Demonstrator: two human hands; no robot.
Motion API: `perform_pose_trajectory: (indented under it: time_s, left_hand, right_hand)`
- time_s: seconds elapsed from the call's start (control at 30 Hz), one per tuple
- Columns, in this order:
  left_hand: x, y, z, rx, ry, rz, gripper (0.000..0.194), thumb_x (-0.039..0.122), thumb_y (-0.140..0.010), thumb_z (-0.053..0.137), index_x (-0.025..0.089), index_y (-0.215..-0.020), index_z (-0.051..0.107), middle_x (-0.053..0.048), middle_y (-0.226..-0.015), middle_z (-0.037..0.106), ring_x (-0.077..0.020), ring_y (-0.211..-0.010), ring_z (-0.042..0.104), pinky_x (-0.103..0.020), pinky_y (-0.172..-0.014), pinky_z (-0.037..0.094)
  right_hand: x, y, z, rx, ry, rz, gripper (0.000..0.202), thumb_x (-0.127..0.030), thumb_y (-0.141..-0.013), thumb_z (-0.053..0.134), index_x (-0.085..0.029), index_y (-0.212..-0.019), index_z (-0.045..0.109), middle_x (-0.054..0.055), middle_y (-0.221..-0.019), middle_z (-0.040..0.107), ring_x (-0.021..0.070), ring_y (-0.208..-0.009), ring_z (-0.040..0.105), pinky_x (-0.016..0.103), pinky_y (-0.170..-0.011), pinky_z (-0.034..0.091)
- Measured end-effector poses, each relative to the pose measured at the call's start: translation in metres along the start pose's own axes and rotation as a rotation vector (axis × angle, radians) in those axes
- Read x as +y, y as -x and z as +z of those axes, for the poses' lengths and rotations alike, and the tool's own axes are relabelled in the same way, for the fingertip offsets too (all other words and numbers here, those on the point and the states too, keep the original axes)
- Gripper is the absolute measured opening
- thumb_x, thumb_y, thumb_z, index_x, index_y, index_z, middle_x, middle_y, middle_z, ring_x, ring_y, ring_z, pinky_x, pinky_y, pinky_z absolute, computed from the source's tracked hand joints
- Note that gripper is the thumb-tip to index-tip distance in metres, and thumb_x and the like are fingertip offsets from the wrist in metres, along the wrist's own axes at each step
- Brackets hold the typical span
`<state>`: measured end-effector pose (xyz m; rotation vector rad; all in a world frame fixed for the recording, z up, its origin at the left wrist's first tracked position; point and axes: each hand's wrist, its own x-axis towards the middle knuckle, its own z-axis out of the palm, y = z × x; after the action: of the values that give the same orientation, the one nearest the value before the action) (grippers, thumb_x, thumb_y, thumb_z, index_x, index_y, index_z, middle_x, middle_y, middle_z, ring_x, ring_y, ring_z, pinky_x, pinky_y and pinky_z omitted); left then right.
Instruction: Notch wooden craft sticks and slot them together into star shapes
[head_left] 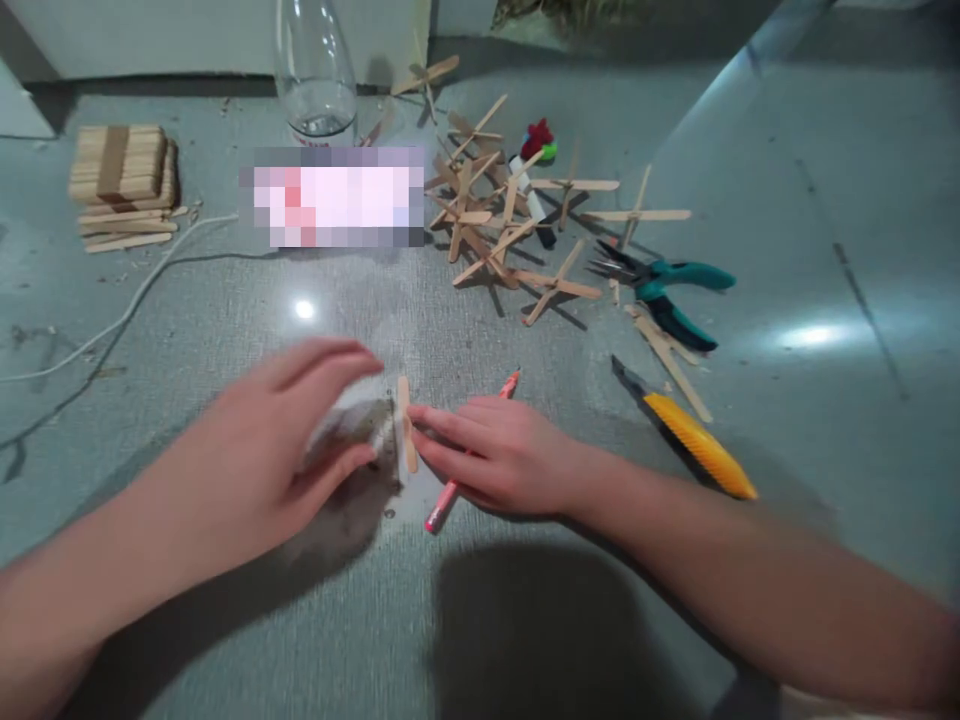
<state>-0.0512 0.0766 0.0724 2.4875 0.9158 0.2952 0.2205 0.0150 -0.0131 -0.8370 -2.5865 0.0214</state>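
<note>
A short wooden craft stick [407, 440] lies upright in view on the floor, in front of me. The fingertips of my right hand [502, 455] are closed at its right edge. Under that hand a pink pencil [442, 508] lies slantwise, its eraser end towards me and its point showing beyond the knuckles. To the left of the stick, my left hand [277, 440] is open, thumb and fingers apart with nothing between them. Beside the stick is a clear flat piece [386, 425] with small dark marks, perhaps a ruler, partly shaded by my left hand.
Several crossed-stick pieces [491, 255] lie in a heap ahead. Right of them are teal-handled pliers [686, 275], loose sticks [675, 370] and a yellow utility knife [697, 440], blade out. Bundled sticks [120, 165], a white cable [135, 300] and a glass bottle [315, 80] stand further back.
</note>
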Motion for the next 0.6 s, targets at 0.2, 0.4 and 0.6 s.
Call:
perform_pose_trajectory:
  time_s: [0.2, 0.4, 0.6]
  left_hand:
    - [-0.017, -0.015, 0.042, -0.210, -0.138, 0.069, 0.084, 0.057, -0.074, 0.084, 0.014, -0.140, 0.052, -0.015, -0.129, 0.060, -0.0332, -0.113, 0.057, -0.052, -0.100, 0.052]
    - [-0.020, -0.018, 0.051, -0.205, -0.097, 0.043, 0.081, 0.061, -0.073, 0.083, 0.015, -0.133, 0.053, -0.015, -0.126, 0.058, -0.0326, -0.111, 0.054, -0.052, -0.098, 0.050]
    - [-0.019, -0.023, 0.051, -0.207, -0.023, -0.007, 0.082, 0.054, -0.065, 0.089, 0.013, -0.125, 0.052, -0.016, -0.127, 0.056, -0.0339, -0.115, 0.051, -0.055, -0.101, 0.049]
  right_hand:
    - [-0.001, -0.002, -0.004, -0.018, -0.038, -0.016, 0.024, -0.018, -0.101, 0.050, -0.010, -0.112, 0.071, 0.017, -0.122, 0.073, 0.0150, -0.068, 0.058, 0.034, -0.061, 0.042]
    - [-0.001, -0.003, -0.002, -0.031, -0.039, -0.003, 0.023, -0.016, -0.100, 0.052, -0.012, -0.110, 0.071, 0.016, -0.121, 0.074, 0.0142, -0.065, 0.059, 0.033, -0.059, 0.043]
    - [-0.001, -0.004, -0.001, -0.005, -0.054, 0.000, 0.021, -0.013, -0.099, 0.053, -0.012, -0.106, 0.072, 0.016, -0.121, 0.074, 0.0148, -0.066, 0.060, 0.033, -0.058, 0.042]
